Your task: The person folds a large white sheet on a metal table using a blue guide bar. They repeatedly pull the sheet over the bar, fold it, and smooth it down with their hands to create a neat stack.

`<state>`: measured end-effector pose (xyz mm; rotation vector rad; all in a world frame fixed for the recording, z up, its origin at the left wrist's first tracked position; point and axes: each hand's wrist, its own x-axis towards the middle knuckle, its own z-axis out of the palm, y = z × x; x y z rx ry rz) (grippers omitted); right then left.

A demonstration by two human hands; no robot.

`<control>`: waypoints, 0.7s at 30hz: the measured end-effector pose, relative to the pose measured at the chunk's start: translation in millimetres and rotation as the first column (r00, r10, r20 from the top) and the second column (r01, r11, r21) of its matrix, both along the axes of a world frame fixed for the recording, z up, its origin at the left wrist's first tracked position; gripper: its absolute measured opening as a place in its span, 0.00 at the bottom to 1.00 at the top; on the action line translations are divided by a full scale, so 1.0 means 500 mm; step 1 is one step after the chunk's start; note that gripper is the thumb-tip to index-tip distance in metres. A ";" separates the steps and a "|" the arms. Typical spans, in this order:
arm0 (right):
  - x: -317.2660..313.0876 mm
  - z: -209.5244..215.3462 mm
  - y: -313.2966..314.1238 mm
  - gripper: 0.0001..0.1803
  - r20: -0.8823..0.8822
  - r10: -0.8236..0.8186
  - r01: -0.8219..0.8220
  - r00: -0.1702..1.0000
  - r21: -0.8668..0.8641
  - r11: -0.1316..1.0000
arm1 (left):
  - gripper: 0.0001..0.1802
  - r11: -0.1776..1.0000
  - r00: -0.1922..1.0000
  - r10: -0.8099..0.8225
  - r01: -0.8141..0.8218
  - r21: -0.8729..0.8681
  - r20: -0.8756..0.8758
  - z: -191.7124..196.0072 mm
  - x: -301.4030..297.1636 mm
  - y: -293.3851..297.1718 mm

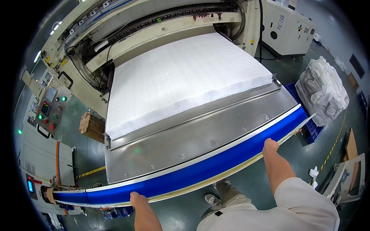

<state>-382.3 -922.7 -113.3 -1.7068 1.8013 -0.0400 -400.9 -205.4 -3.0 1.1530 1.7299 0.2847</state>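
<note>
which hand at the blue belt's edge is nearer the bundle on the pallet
The right hand, farther along the blue belt toward the white bundle; the left hand is farther left.

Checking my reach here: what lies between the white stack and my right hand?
In the head view, a ridged metal tabletop, then a white-edged blue strip, lie between the white stack and your right hand.

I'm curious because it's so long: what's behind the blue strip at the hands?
Past the blue strip there's a metal tabletop, with a big white stack farther back. Whatever the strip covers underneath is hidden, so I can't tell.
</note>
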 end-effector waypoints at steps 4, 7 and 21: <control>-0.009 0.012 -0.010 0.28 -0.026 0.045 -0.046 0.999 -0.026 0.999 | 0.23 0.998 0.998 0.050 -0.050 -0.032 0.028 0.025 0.009 -0.037; -0.006 0.016 -0.004 0.28 -0.008 0.010 -0.010 1.000 -0.020 1.000 | 0.23 0.997 0.995 0.071 -0.069 -0.031 0.065 0.019 0.008 -0.031; 0.019 0.194 0.147 0.28 0.232 -0.358 0.355 0.905 0.054 0.933 | 0.24 0.998 0.997 0.066 -0.066 0.004 0.035 0.027 -0.012 -0.003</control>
